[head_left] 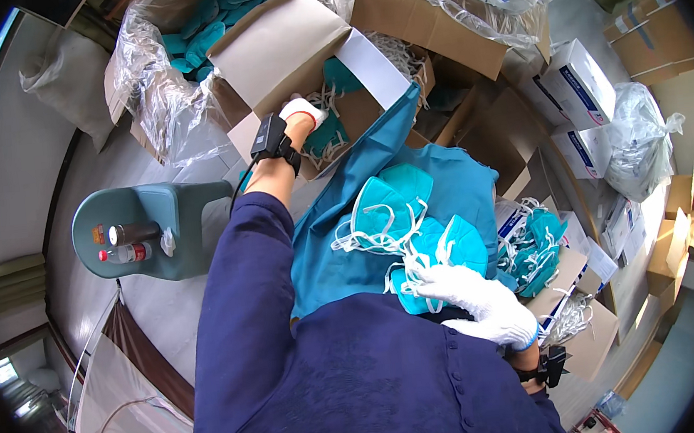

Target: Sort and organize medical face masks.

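My left hand, in a white glove, reaches into an open cardboard box that holds teal face masks with white straps. Its fingertips are hard to make out there. Across my lap lies a teal cloth, bearing several cup-shaped teal masks with loose white straps. My right hand, also in a white glove, has its fingers bent around the lower edge of the mask nearest me. Both wrists carry black strapped devices.
Left of me a grey-green stool bears a bottle and a dark cylinder. A plastic-lined box of teal masks stands far left. To my right are a pile of strapped masks, white cartons and a clear plastic bag.
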The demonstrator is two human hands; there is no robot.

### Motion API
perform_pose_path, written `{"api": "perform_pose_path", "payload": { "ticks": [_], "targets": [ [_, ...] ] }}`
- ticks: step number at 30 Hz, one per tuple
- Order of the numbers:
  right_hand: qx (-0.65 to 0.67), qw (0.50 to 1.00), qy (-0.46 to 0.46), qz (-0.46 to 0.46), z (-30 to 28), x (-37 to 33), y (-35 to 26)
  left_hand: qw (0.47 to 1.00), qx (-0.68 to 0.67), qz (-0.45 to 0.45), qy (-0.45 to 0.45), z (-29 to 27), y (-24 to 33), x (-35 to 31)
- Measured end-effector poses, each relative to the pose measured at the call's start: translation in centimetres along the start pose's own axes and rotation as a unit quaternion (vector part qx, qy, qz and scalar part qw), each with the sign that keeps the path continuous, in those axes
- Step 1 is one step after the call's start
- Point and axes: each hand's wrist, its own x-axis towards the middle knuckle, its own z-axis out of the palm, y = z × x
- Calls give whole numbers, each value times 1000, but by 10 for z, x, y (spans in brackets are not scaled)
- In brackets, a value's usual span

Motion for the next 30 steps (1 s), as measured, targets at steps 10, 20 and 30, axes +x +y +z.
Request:
{"api": "perform_pose_path", "payload": {
  "ticks": [10, 20, 30],
  "targets": [
    [21, 981, 133, 140, 16, -6, 32, 987, -20, -157, 12, 90, -12, 45],
    [22, 982, 141, 121, 19, 8, 50, 991, -42, -98, -80, 60, 0, 25],
    [11, 978, 167, 126, 22, 10, 53, 925, -136, 257, 246, 31, 55, -8]
  ]
}}
